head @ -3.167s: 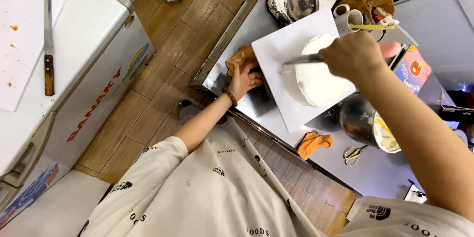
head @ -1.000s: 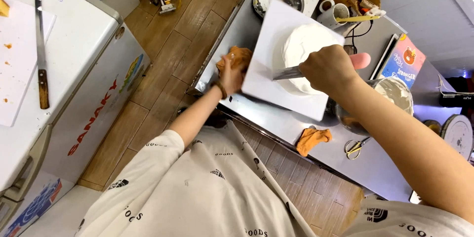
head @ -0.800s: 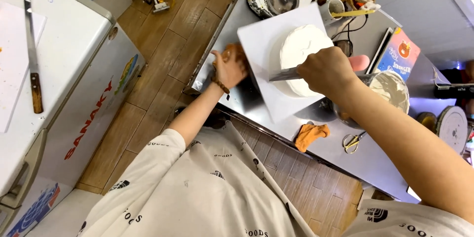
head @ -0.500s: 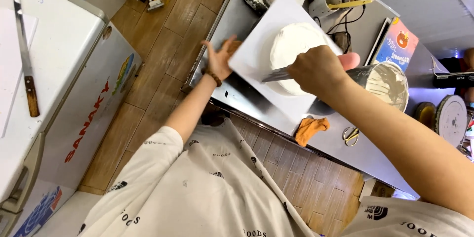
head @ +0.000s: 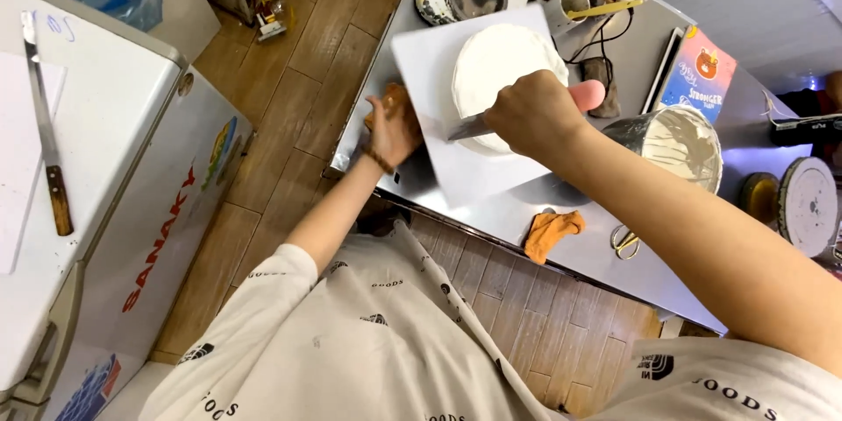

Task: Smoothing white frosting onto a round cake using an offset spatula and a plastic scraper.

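**One cake, coated white, side being smoothed**

Most of the round cake (head: pixel 502 70) on its square white board (head: pixel 434 114) already shows white cream. The right hand (head: pixel 532 112), fingers curled tight on a pink-handled palette knife (head: pixel 526 110), lays the blade against the side. The left hand (head: pixel 393 125), fingers spread, steadies the board's edge on the steel counter (head: pixel 579 246).

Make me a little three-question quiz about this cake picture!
1. True or false: the right hand holds a spatula against the white cake.
2. What is the left hand touching? A) the white square board B) the scissors C) the mug
3. What colour is the cloth near the counter's front edge?

Key: 1 true; 2 A; 3 orange.
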